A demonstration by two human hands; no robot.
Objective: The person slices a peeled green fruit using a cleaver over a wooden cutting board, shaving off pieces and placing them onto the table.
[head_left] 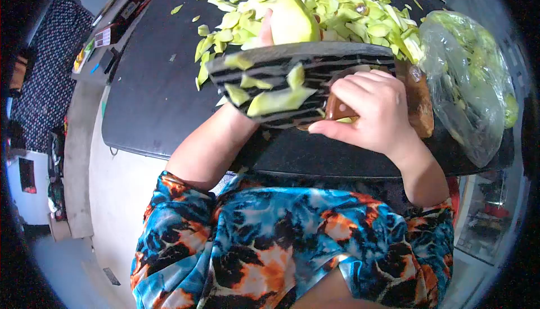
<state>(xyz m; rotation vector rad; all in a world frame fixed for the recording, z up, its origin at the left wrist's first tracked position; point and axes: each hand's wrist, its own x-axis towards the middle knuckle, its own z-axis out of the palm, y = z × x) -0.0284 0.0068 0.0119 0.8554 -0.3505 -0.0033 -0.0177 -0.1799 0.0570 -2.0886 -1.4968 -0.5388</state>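
Observation:
My right hand point(374, 109) is wrapped around the brown handle of a broad, dark-bladed cleaver point(326, 64), held across the front of me. Several pale green slices cling to its blade. Behind the blade, my left hand point(265, 30) grips a large, pale green, peeled fruit point(295, 19) whose exact kind I cannot make out. Only part of that hand shows, since the cleaver covers the rest. A wide heap of thin green slices point(349, 13) lies around and beyond the fruit.
A wooden board point(421, 106) shows partly under the cleaver and my right hand. On the right sits a clear plastic bag point(467, 84) with green pieces in it. The black table point(152, 84) has loose slices scattered on it. Shelves with goods point(112, 33) stand at left.

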